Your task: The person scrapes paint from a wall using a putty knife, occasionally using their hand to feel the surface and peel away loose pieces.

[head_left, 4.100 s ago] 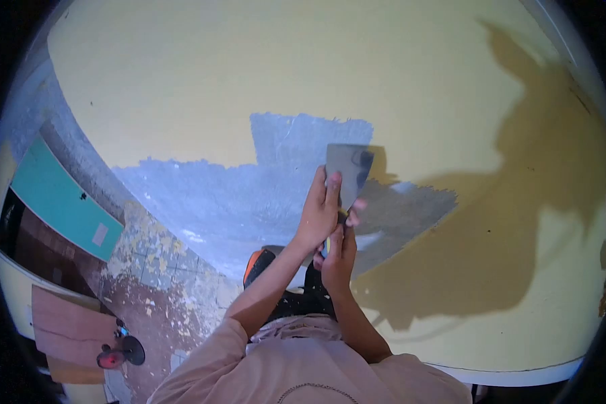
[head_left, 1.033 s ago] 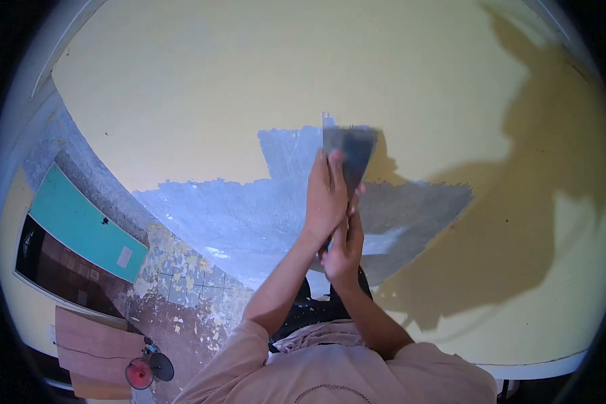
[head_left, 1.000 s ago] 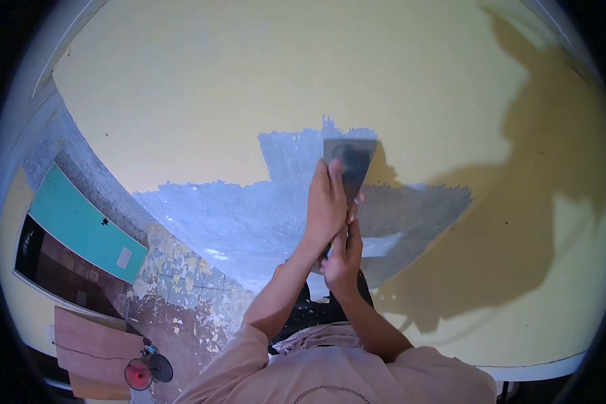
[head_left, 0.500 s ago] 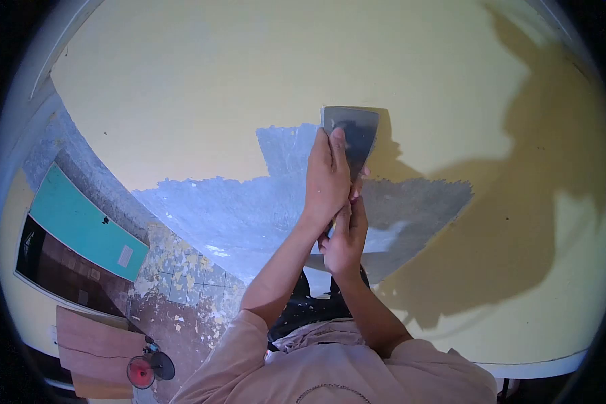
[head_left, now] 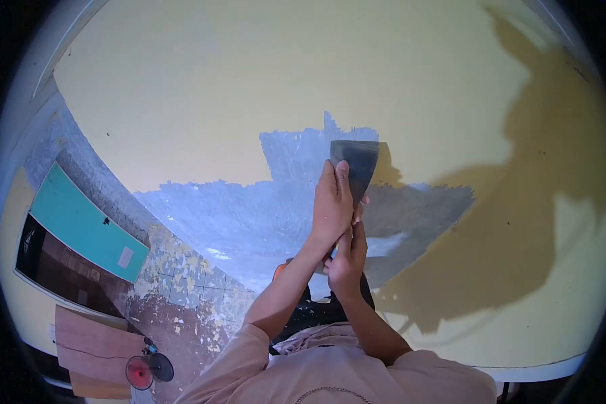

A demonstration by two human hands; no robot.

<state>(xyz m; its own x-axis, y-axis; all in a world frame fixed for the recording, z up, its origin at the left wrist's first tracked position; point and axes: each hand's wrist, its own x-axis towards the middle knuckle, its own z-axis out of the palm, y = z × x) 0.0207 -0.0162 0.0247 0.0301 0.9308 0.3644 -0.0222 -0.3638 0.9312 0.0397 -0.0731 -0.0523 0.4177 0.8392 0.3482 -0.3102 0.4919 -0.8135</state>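
Observation:
A wide-bladed metal scraper [head_left: 358, 161] lies against the wall, its blade over a bare grey patch [head_left: 296, 151] within the yellow paint [head_left: 215, 87]. My left hand [head_left: 332, 209] is closed round the upper part of the scraper, thumb and fingers on the blade's lower left. Below it, my right hand [head_left: 347, 262] is wrapped round the handle, which is mostly hidden. The patch has a ragged upper edge with a narrow grey spike above the blade.
At the left are a teal board [head_left: 87, 219], a dark opening [head_left: 71, 269] and a brown panel [head_left: 94, 347]. A fan [head_left: 140, 372] stands at the lower left. Paint flakes [head_left: 195, 316] litter the floor. My shadow [head_left: 512, 222] falls on the wall's right side.
Both hands and the scraper have moved down the wall. The blade has left the top of the patch, where a fresh grey strip and spike now show.

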